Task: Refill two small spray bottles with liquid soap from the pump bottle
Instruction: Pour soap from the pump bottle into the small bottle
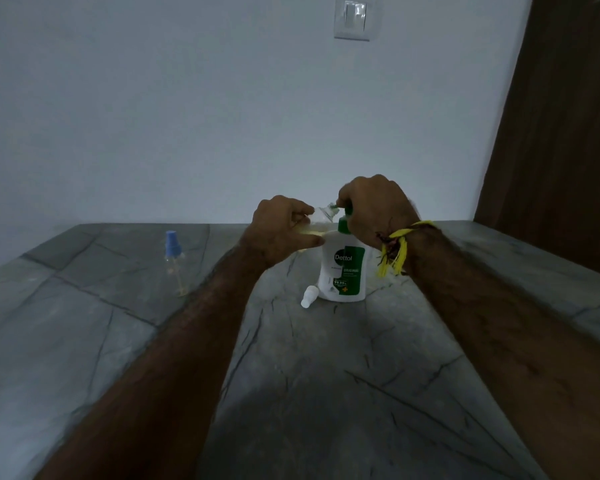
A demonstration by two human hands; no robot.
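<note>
The left hand (280,230) grips a small uncapped spray bottle (321,216), mouth at the nozzle of the Dettol pump bottle (343,268); the right hand (374,206) clasps the pump head. Short, slow presses should prevent spills.

Single head view, facing forward-down over countertop (326,393), near wall (187,116).
</note>
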